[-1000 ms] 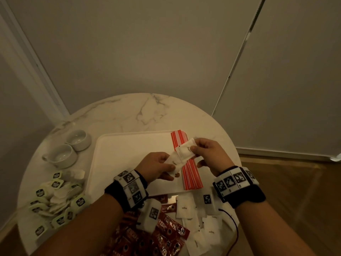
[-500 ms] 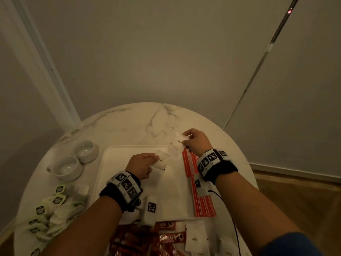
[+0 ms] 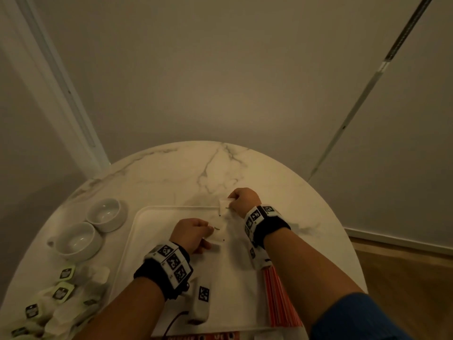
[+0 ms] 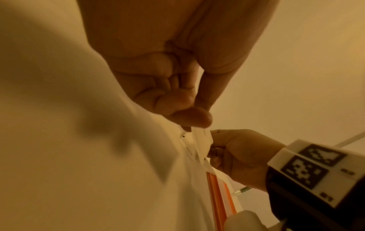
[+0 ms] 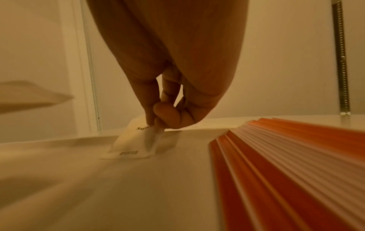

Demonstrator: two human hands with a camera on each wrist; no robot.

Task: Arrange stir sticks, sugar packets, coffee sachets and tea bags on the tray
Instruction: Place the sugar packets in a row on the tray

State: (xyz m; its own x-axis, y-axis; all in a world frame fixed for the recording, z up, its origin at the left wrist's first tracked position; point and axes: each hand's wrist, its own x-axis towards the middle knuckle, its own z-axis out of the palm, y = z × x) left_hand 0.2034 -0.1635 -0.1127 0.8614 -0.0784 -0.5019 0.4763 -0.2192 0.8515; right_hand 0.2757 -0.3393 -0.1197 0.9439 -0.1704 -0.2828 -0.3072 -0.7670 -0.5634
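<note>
A white tray (image 3: pixel 147 231) lies on the round marble table (image 3: pixel 171 173). My left hand (image 3: pixel 193 233) pinches a white sugar packet (image 3: pixel 218 233) low over the tray's middle. My right hand (image 3: pixel 242 200) pinches another white sugar packet (image 3: pixel 225 206) at the tray's far right corner, its lower edge touching the tray (image 5: pixel 138 179) in the right wrist view. Red stir sticks (image 3: pixel 282 300) lie in a row along the tray's right side, partly under my right forearm. The left wrist view shows my left fingers (image 4: pixel 189 117) gripping the packet (image 4: pixel 201 143).
Two white ramekins (image 3: pixel 93 227) stand left of the tray. Several green-tagged tea bags (image 3: pixel 61 293) lie piled at the table's left front. Red coffee sachets (image 3: pixel 203 336) peek in at the bottom edge. A wall stands close behind the table.
Both hands have moved apart and forward, each with one sugar packet. The right hand has gone down to the tray's far right corner; the left has lowered over the tray's middle.
</note>
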